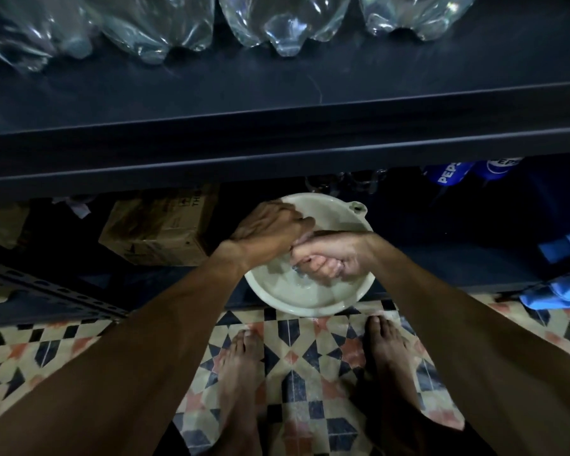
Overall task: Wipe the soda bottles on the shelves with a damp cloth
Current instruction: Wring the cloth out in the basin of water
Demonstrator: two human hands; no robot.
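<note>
Both my hands meet over a cream plastic basin (329, 205) that holds water and stands on the low shelf. My left hand (270, 230) and my right hand (326, 258) are curled tight around a wet cloth (298, 241); almost all of it is hidden inside the fists. Clear plastic soda bottles (283, 21) stand in a row at the back of the dark upper shelf (277, 103). Blue-labelled Pepsi bottles (454, 172) show under that shelf at the right.
A cardboard box (158, 232) sits left of the basin on the low shelf. Blue packs (560, 274) lie at the right edge. My bare feet (244, 373) stand on a patterned tile floor. The upper shelf's front edge juts out above the basin.
</note>
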